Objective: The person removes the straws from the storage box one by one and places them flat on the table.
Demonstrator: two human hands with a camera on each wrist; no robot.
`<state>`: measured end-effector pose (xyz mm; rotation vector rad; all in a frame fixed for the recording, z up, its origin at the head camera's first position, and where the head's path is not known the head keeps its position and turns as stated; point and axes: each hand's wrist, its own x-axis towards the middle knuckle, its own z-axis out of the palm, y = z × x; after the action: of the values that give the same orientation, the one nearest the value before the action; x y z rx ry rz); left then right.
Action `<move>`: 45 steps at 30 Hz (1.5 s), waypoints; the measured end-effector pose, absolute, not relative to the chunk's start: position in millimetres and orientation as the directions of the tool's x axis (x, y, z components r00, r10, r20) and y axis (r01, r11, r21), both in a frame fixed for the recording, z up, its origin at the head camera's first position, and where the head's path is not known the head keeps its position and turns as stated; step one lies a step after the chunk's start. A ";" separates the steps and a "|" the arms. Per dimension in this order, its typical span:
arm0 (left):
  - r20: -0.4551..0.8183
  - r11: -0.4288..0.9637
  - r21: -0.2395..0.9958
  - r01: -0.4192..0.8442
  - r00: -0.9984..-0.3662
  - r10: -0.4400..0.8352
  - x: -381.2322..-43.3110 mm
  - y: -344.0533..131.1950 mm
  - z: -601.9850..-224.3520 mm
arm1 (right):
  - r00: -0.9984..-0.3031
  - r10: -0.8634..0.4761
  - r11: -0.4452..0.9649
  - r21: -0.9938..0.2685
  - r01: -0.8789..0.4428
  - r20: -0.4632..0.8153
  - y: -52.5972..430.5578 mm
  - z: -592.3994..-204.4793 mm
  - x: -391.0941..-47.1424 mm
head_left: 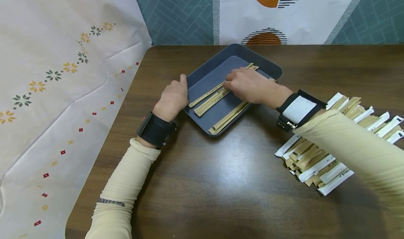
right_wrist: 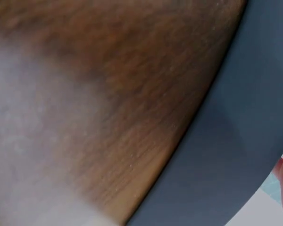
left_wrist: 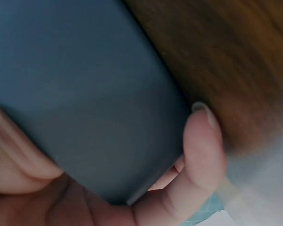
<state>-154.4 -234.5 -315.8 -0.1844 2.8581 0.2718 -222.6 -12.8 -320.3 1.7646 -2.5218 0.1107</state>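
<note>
A dark blue-grey tray lies tilted across the back of the table. My left hand grips its left corner; in the left wrist view the thumb and a finger wrap the tray's wall. Inside lie several slim brown paper stick sachets, roughly parallel and slanting up to the right, one group along the front side. My right hand reaches into the tray, its curled fingers pinching at the middle sachets and covering part of them. In the right wrist view only the tray's outer wall and the table show.
On the right, a loose pile of white and brown stick sachets lies on the wooden table, partly hidden under the right forearm. A patterned white cloth hangs at the left edge, and a tiled backdrop stands behind.
</note>
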 end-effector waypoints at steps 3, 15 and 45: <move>-0.269 0.975 0.167 -0.148 -0.958 -0.099 -154.5 -234.0 -316.4 | -0.325 -0.941 0.328 0.017 -0.944 0.091 -12.5 -319.7 -221.8; -0.263 0.976 0.166 -0.137 -0.961 -0.091 -154.7 -233.8 -318.6 | -0.253 -0.936 0.293 0.144 -0.945 0.246 10.2 -307.0 -212.8; -0.266 0.973 0.177 -0.145 -0.959 -0.095 -154.6 -231.9 -318.7 | -0.410 -0.870 0.462 0.163 -0.872 0.276 225.5 -333.1 -136.7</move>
<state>-154.6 -231.9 -318.7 -0.1769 2.8633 0.2842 -136.7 225.5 -333.1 1.4794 -2.3952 0.0091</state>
